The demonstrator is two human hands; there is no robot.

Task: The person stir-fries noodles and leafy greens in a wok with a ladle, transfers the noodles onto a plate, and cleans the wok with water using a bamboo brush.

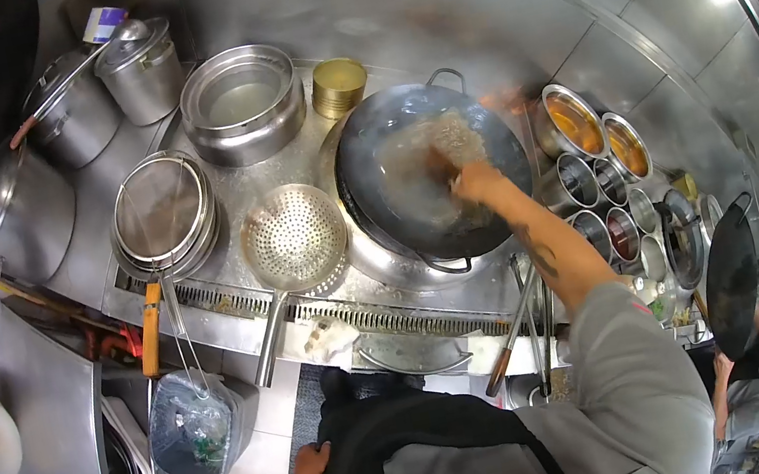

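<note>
A large black wok [392,220] with loop handles sits on the stove, with murky, foamy liquid [401,157] in its bowl. My right hand [476,181] reaches into it, fingers closed round a brown wok brush [440,165] that is blurred by motion. Down by my dark apron [376,446], my left hand [311,462] hangs against my leg; its fingers look loosely apart and no object shows in them. A perforated metal ladle strainer [293,237] lies left of the wok, its handle over the front edge. Behind the wok stands a gold-coloured tin [339,87].
A steel pot of water [240,99], stacked sieves [160,210] and lidded pots [143,76] stand left. Seasoning bowls [572,122] line the right, near a hanging wok [733,281] and another person [753,399]. A bin [201,431] hangs below the drain grate [218,299].
</note>
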